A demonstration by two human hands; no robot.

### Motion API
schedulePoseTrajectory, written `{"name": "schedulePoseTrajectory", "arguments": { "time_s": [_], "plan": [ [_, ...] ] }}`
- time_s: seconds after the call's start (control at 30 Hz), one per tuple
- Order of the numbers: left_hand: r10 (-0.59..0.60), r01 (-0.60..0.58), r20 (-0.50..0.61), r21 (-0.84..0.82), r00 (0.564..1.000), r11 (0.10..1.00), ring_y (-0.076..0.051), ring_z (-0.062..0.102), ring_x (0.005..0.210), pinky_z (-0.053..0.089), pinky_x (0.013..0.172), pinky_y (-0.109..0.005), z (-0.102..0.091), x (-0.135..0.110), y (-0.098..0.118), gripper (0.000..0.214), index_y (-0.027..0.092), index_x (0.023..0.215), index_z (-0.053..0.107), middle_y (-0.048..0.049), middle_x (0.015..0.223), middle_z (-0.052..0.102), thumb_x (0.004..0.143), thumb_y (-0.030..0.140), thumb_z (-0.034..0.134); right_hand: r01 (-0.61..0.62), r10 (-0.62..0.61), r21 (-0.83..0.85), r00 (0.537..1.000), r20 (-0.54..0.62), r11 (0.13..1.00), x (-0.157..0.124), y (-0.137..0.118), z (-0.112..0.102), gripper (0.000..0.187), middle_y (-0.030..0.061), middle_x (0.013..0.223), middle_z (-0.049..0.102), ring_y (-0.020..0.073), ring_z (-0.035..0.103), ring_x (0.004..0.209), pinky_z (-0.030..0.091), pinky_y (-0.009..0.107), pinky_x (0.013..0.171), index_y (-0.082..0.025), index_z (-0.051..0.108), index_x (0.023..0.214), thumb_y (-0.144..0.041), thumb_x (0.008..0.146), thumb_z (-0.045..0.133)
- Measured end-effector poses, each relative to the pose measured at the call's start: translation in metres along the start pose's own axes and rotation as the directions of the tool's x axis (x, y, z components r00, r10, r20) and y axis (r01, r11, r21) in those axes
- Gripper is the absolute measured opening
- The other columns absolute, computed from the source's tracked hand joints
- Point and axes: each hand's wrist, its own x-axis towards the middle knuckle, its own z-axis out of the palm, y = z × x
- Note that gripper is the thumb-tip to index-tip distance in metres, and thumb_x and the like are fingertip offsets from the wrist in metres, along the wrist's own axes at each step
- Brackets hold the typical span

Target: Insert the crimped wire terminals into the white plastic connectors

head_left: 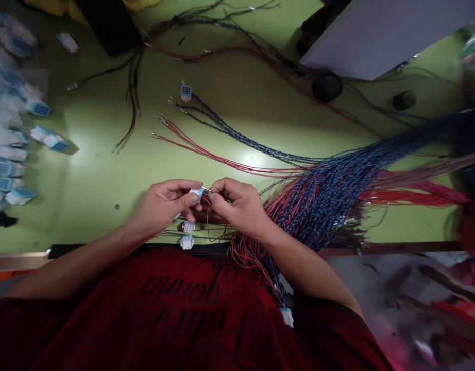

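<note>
My left hand [166, 203] pinches a small white-and-blue plastic connector [197, 193] just above the near edge of the green table [106, 170]. My right hand [237, 203] is closed on a thin wire with a metal tip [206, 189], and that tip is at the connector. Two more connectors [187, 234] with wires in them lie just below my hands. A thick bundle of red and blue twisted wires [330, 196] runs from the right side to my right wrist and over the table edge.
A heap of loose white-and-blue connectors [9, 129] lies along the left edge. A single connector on blue wires [186, 91] and loose red wires [191, 147] lie in the middle. Brown wires [133, 98], a grey board [376, 36] and round black parts [327, 85] are at the back.
</note>
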Motion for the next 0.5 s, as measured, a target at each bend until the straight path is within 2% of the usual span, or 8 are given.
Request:
{"name": "schedulePoseTrajectory", "arguments": {
  "time_s": [0.2,0.33,0.5],
  "plan": [
    [0.007,-0.008,0.065,0.006,0.998,1.0,-0.01,0.061,0.044,0.053,0.042,-0.022,-0.0012,-0.0006,0.0006,0.022,0.013,0.089,0.07,-0.0004,0.064,0.071,0.069,0.02,0.076,-0.032,0.031,0.047,0.999,0.018,0.998,0.0003,-0.0027,-0.0028,0.012,-0.0036,0.059,0.057,0.0067,0.048,0.054,0.038,0.022,0.051,-0.017,0.056,0.071,-0.023,0.082,0.055],
    [0.036,-0.039,0.04,0.071,0.999,0.997,-0.01,0.062,0.044,0.052,0.042,-0.02,-0.0026,-0.0011,-0.0003,0.022,0.013,0.09,0.07,0.0,0.063,0.071,0.069,0.018,0.075,0.004,-0.004,-0.01,1.0,0.01,1.0,0.0009,-0.0028,-0.003,0.013,-0.003,0.061,0.058,0.007,0.05,0.057,0.04,0.022,0.054,-0.017,0.057,0.07,-0.021,0.082,0.055],
    [0.09,-0.092,0.018,0.164,0.996,0.982,-0.01,0.063,0.046,0.054,0.045,-0.022,-0.001,-0.0036,-0.0009,0.022,0.013,0.09,0.07,-0.0013,0.068,0.072,0.069,0.019,0.075,-0.004,0.003,0.007,0.999,0.04,1.0,0.0027,-0.0014,-0.0012,0.012,-0.0036,0.061,0.057,0.0063,0.047,0.055,0.039,0.022,0.053,-0.017,0.057,0.072,-0.022,0.082,0.055]
  ]
}}
